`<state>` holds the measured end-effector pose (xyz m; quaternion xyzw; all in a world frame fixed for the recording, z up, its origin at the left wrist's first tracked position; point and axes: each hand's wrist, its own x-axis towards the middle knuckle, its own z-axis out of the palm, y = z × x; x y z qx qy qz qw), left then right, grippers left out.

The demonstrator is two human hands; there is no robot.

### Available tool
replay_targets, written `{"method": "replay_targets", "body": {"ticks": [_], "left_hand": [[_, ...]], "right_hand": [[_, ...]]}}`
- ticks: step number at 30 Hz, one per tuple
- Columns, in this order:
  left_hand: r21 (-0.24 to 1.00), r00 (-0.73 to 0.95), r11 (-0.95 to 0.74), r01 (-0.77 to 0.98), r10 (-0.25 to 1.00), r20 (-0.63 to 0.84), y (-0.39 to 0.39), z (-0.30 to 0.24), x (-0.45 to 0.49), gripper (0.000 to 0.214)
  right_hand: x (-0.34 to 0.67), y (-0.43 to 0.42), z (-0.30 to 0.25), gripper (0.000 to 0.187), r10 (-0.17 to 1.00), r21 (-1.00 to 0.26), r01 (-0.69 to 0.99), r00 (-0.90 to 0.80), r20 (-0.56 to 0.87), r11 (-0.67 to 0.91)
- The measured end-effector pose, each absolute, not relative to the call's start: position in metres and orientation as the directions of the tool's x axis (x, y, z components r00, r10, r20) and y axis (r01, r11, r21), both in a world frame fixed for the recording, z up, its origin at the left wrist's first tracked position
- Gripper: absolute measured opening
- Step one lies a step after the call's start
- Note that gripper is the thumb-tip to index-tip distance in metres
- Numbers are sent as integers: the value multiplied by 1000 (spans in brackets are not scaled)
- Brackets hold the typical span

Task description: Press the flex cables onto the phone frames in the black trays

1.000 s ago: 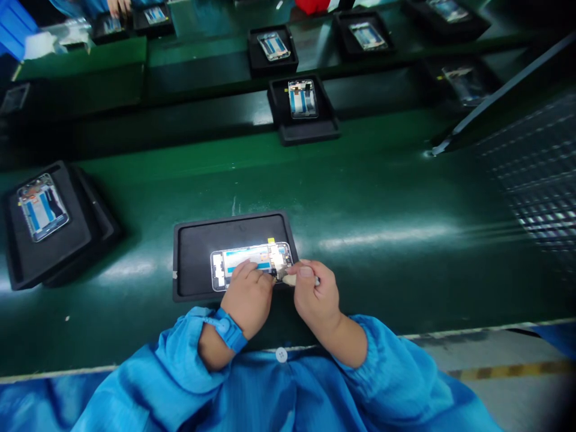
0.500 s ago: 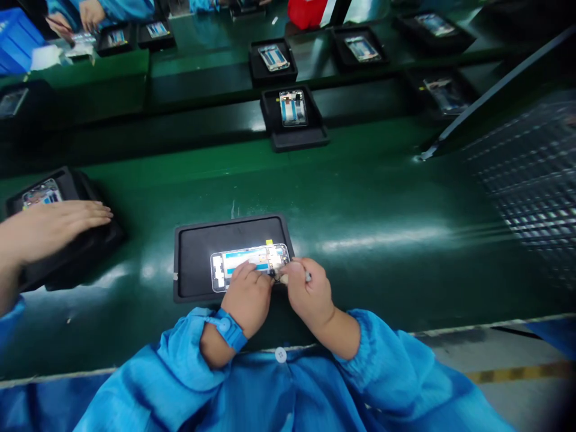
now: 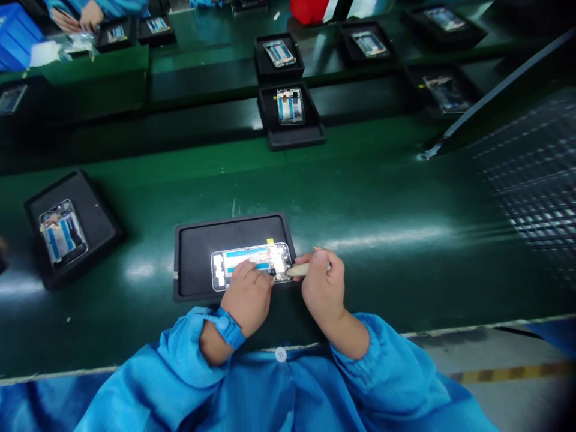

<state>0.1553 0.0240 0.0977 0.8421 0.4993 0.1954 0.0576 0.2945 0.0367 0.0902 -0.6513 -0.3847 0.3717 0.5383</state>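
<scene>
An opened phone [image 3: 247, 257] with its inner parts showing lies in a black tray [image 3: 198, 255] in front of me. My left hand [image 3: 247, 295], with a blue wrist strap, holds the phone's near edge, fingers bent over it. My right hand [image 3: 324, 285] is closed round a cream-coloured pointed pry stick [image 3: 298, 270]. The stick's tip is at the right end of the phone, by the small parts there; I cannot tell whether it touches them. Part of the phone's lower edge is hidden under my left fingers.
At left, stacked black trays [image 3: 96, 210] bear another opened phone [image 3: 63, 233]. Farther back stands a tray [image 3: 297, 141] with a phone, and several more line the conveyor. A co-worker's hands [image 3: 90, 15] are at the far left. A metal bar [image 3: 495, 96] slants across the right.
My right hand has moved a little right, baring more of the pry stick. A co-worker's hand has withdrawn from the left trays, which now sit turned. My left hand stays put.
</scene>
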Motion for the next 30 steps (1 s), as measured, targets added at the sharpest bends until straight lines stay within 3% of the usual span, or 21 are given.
{"method": "replay_targets", "body": {"ticks": [6,12,15,24,30], "left_hand": [[435,361,-433,789,901,241,32,108,148,21],[271,306,-337,902,940,151,59,111,143,27],[210,369,-377,902,926,76,63,106,143,29],[357,363,-297,886,922,-133,65,107,137,19],[353,358,-320,879,933,-44,64,104,137,15]], "right_hand": [[294,37,90,32,893,-982,92,436,-110,-165],[292,38,88,36,877,-979,50,455,-155,-199],[291,39,87,36,876,-974,29,444,-190,-226],[293,39,86,33,892,-969,43,401,-207,-244],[297,46,95,34,924,-949,148,312,-223,-279]]}}
